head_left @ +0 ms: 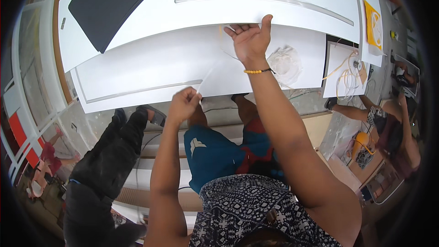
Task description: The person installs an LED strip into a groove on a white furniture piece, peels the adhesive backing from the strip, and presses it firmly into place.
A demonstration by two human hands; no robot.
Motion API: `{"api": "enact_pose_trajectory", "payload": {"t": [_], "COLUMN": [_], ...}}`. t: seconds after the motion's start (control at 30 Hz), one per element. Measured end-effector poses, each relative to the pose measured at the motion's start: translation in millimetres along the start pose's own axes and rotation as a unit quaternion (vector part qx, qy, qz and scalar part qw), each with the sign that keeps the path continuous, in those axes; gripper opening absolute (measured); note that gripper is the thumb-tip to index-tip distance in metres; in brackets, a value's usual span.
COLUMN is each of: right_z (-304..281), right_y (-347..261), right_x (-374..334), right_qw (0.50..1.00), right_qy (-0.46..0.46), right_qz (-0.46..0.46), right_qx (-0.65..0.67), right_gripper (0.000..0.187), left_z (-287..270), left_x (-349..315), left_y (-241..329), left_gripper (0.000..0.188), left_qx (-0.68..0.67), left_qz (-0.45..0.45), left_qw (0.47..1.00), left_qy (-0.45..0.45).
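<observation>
The person's left hand [184, 105] is clenched into a fist at the near edge of the large white flat board [151, 66], pinching one end of a thin, pale translucent strip [206, 78]; the strip runs up and to the right from that fist across the board's surface; the right hand [250, 39] is raised higher, palm towards the camera, fingers curled loosely and thumb pointing up, and whether it actually grips the strip's far end I cannot tell, though the strip's faint curved line leads to it; a beaded yellow and black bracelet [257, 71] sits on the right wrist; the board lies just under a second, wider white panel [274, 13] with a long grey curved groove; a dark grey rectangular sheet [109, 4] rests on the upper left of that panel; a crumpled bundle of white translucent film [286, 61] lies on the board just right of the right wrist; further right, coiled white and yellow cords [348, 75] rest on a smaller white sheet; a yellow card [372, 23] lies at the far right edge; below the board, the person's blue shorts [212, 153] and patterned black-and-white top [247, 210] show; another person in black trousers [105, 155] is at the left, and a third person [393, 132] sits at the right.
</observation>
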State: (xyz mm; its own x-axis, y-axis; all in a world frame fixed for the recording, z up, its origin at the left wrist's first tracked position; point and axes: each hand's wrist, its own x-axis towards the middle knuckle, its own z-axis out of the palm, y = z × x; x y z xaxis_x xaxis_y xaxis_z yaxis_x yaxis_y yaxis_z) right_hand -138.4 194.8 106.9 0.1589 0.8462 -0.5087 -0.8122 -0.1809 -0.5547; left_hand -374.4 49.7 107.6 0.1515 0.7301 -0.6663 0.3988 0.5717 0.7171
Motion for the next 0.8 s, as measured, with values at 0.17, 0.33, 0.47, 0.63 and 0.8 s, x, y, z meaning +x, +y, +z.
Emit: {"api": "enact_pose_trajectory", "payload": {"t": [0.17, 0.33, 0.47, 0.63, 0.8], "right_z": [-35.5, -34.4, -33.6, -63.6, -93.3], "right_y": [22.8, 52.0, 69.9, 77.4, 60.6], "right_x": [-23.0, -77.6, -101.3, -112.9, -130.4], "right_qw": [0.931, 0.791, 0.777, 0.752, 0.681], "right_qy": [-0.074, -0.034, 0.025, 0.113, 0.072], "right_qz": [-0.034, 0.004, -0.006, -0.059, 0.019], "right_qx": [-0.355, -0.611, -0.629, -0.646, -0.728], "right_gripper": [0.056, 0.050, 0.048, 0.038, 0.033], "left_z": [-26.5, -60.0, -76.6, -78.8, -93.3], "left_x": [-42.0, -87.2, -107.6, -131.3, -157.8], "left_y": [-27.3, -50.2, -61.4, -71.9, -88.4], "left_gripper": [0.017, 0.018, 0.018, 0.016, 0.016], "left_qx": [0.034, 0.128, 0.162, 0.210, 0.210], "left_qz": [-0.030, -0.090, -0.136, -0.149, -0.153], "left_qw": [0.997, 0.985, 0.971, 0.952, 0.953], "left_qy": [-0.061, -0.079, -0.110, -0.168, -0.155]}}
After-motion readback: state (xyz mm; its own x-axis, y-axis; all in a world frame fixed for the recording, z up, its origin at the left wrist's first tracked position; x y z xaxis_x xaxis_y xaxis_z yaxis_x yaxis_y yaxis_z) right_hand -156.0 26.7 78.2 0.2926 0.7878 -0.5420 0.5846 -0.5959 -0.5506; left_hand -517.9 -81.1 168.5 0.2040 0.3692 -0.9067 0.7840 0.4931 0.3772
